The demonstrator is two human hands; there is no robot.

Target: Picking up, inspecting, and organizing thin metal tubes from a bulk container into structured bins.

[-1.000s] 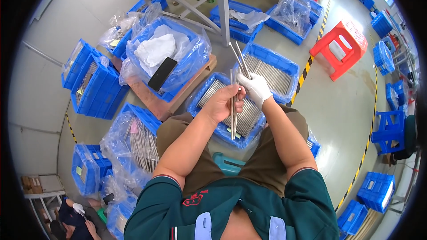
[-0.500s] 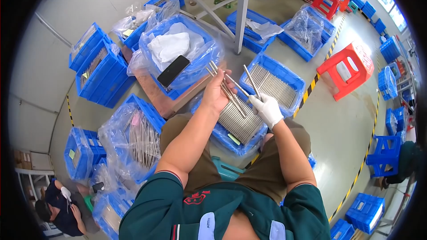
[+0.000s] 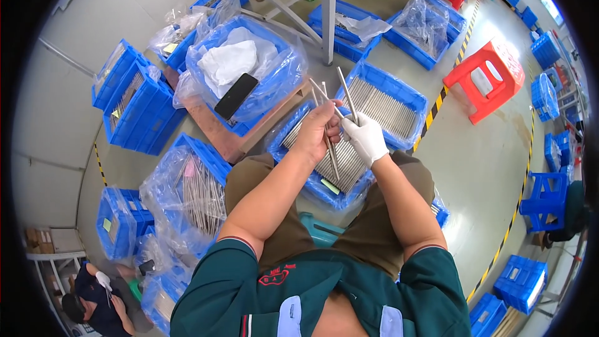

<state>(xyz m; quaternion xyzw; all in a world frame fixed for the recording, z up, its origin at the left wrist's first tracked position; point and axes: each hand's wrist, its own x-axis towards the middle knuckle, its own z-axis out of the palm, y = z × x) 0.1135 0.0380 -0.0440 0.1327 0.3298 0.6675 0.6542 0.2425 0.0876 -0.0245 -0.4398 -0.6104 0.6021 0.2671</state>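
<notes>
My bare left hand (image 3: 317, 132) is closed around a few thin metal rods (image 3: 334, 165), whose ends stick out above and below the fist. Beside it, almost touching, my white-gloved right hand (image 3: 367, 140) grips a metal rod (image 3: 347, 92) that points up and away. Another rod slants between the two hands; which one grips it I cannot tell. Below them, between my knees, sits a plastic-lined blue crate (image 3: 340, 201) with rows of similar rods (image 3: 344, 173). A second blue crate (image 3: 419, 107) of rods stands just beyond my right hand.
Left of me, a lined crate with white cloth (image 3: 229, 59) and a black phone (image 3: 236, 96) rests on a pallet (image 3: 215, 130). A bagged crate holds long rods (image 3: 201, 193). A red stool (image 3: 485, 80) stands right. A table leg (image 3: 328, 19) rises ahead. A person (image 3: 103, 296) works lower left.
My left hand has moved right, up against the gloved hand, and its rods have turned more upright. The rod in my right hand also stands steeper. The view has shifted slightly.
</notes>
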